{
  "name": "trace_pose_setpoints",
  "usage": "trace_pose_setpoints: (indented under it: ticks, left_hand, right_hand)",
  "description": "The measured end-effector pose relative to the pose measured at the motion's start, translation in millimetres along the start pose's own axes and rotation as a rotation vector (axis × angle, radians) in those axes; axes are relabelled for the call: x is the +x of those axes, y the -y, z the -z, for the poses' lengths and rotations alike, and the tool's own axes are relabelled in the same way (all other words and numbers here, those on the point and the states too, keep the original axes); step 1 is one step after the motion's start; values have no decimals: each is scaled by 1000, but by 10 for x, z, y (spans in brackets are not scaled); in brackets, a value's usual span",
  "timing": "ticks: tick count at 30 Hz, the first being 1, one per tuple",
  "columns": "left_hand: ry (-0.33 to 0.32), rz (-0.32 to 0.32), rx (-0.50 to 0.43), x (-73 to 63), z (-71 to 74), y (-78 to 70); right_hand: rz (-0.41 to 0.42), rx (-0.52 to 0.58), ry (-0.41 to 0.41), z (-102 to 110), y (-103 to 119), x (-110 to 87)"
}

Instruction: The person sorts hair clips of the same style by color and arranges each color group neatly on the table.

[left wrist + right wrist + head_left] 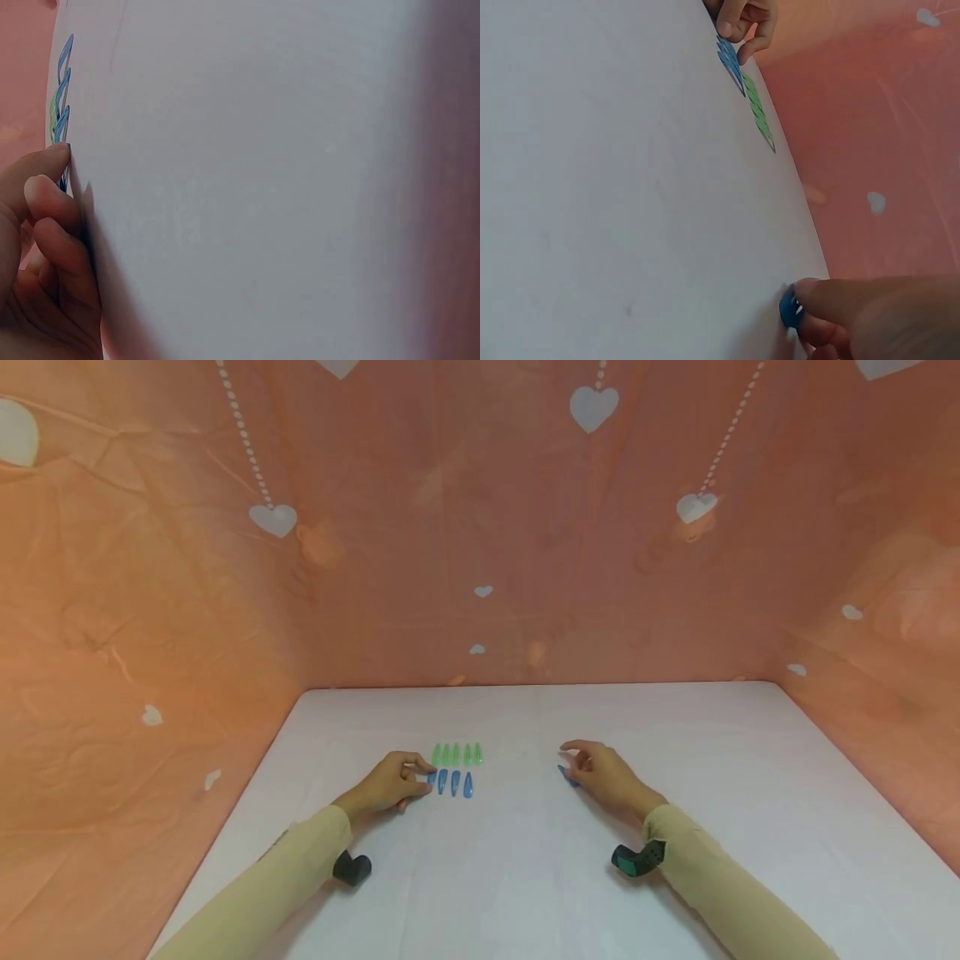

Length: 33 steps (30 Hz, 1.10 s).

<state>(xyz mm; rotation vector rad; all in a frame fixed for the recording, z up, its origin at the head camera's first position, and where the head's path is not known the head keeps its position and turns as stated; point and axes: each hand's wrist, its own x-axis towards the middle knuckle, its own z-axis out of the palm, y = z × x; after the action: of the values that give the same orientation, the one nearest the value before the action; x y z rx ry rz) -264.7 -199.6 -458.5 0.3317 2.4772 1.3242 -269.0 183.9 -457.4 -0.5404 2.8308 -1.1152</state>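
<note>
My left hand [392, 782] is at the left end of a row of blue snap hair clips [455, 783], its thumb and forefinger pinching the leftmost clip [431, 778] at its two ends. In the left wrist view, the fingertips partly cover that clip, and the other blue clips line up beyond it. Just behind the blue row lies a row of several green hair clips [457, 754], side by side. Off to the right, my right hand [606, 777] holds another blue clip [788, 309] between thumb and fingers, close over the table.
The white table [510, 877] reaches back to an orange-pink cloth backdrop [465, 527] with white hearts, which also rises on the left and right sides. A dark wrist-worn device [637, 858] sits at the right sleeve, another [351, 868] at the left.
</note>
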Motion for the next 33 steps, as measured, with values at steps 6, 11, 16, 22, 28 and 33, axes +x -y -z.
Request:
trace_pose_setpoints:
  ticks: [6, 11, 16, 22, 28, 33]
  left_hand:
    - [-6, 2, 0, -9, -6, -15]
    - [-4, 2, -1, -8, -9, -15]
    - [-2, 7, -2, -12, -6, -27]
    - [-10, 19, -5, -17, -8, -52]
    - [-9, 2, -6, -30, -8, -75]
    - [-4, -12, 5, -35, -1, -68]
  right_hand:
    - [46, -33, 35, -7, 42, 5]
    - [83, -23, 41, -13, 58, 27]
    - [121, 26, 16, -10, 63, 57]
    - [116, 90, 14, -11, 73, 76]
    - [109, 131, 27, -14, 76, 82]
    - [99, 144, 33, -20, 79, 85]
